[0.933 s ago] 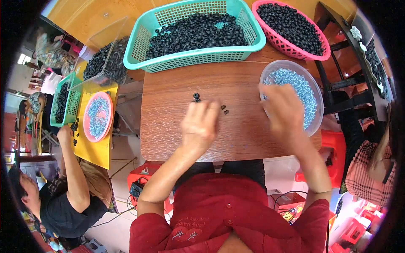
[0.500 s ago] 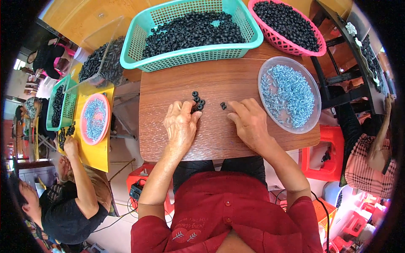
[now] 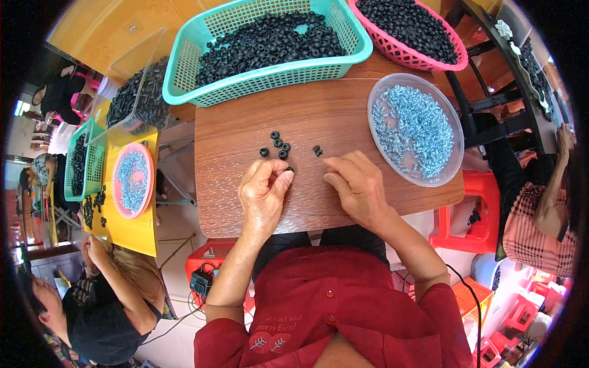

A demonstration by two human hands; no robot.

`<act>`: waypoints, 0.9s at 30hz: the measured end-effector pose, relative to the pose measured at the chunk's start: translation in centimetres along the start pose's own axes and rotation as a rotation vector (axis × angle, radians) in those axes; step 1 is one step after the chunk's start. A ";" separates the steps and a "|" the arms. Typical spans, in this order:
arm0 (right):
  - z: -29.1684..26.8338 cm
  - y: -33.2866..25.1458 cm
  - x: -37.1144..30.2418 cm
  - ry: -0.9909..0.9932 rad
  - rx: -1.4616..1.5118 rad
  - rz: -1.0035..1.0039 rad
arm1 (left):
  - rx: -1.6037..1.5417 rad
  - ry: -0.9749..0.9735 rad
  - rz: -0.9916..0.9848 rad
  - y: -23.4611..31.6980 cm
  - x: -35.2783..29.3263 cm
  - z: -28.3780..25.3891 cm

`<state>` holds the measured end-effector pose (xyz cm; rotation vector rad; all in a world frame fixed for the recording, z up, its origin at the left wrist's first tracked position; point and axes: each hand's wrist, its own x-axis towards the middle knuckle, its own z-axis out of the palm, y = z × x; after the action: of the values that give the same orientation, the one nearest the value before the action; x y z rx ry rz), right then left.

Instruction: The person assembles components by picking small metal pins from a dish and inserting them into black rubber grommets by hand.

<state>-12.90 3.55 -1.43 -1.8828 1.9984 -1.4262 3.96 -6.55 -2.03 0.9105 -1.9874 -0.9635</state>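
Mid-frame, my left hand (image 3: 262, 195) pinches a black bead (image 3: 289, 169), likely light, best rim-held; apart, my right hand (image 3: 362, 189) hides its hold

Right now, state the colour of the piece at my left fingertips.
The piece is black; the head view shows it.

Loose black rings (image 3: 283, 154): five, as I count them from here
Black ring in the left hand (image 3: 261, 195): one showing
Dark bits (image 3: 317, 150) by the right hand (image 3: 362, 189): two or three, too small to tell
Teal: two, a large basket (image 3: 270, 77) and a small basket (image 3: 95, 165)
Pink basket (image 3: 418, 56): one
Round: two, a clear tray (image 3: 424, 183) and a pink tray (image 3: 130, 214)
Clear box (image 3: 147, 107): one
Tabletops: two, one wooden tabletop (image 3: 331, 208), one yellow tabletop (image 3: 138, 236)
Blue pieces (image 3: 414, 126): more than I can count
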 end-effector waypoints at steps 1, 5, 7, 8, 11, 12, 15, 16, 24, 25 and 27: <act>0.4 -0.1 0.0 0.016 0.018 -0.032 | 0.000 -0.004 0.001 0.1 -0.2 0.2; 1.2 -1.4 0.0 -0.030 0.125 0.021 | -0.617 -0.061 -0.414 1.2 -0.7 0.5; 1.6 -1.7 0.0 0.014 0.234 0.024 | -0.778 -0.085 -0.499 1.9 -0.6 0.5; 1.6 -1.9 0.0 0.014 0.233 0.026 | -0.885 -0.076 -0.546 2.2 -0.8 0.7; 1.2 -2.1 -0.1 0.060 0.245 0.006 | -1.020 -0.072 -0.610 3.3 -0.8 0.6; 1.1 -2.0 -0.2 0.069 0.233 -0.009 | -1.046 -0.074 -0.626 3.5 -0.8 0.6; 0.5 -2.2 -0.3 0.081 0.181 -0.042 | -0.976 -0.123 -0.546 3.0 -1.0 1.1; 0.3 -2.4 -0.3 0.081 0.145 -0.062 | -0.977 -0.128 -0.547 3.0 -1.0 1.2; -0.6 -2.2 -0.6 0.135 0.072 -0.096 | -1.232 -0.209 -0.736 2.8 -1.0 1.8; -0.7 -2.1 -0.7 0.125 0.051 -0.102 | -1.232 -0.212 -0.737 3.0 -1.1 2.1; -1.0 -2.1 -0.7 0.134 0.020 -0.110 | -1.203 -0.166 -0.713 3.6 -1.2 2.7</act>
<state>-11.69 5.02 0.06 -1.9663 1.9548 -1.6351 1.29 -2.95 -0.57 0.7771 -0.7836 -2.2925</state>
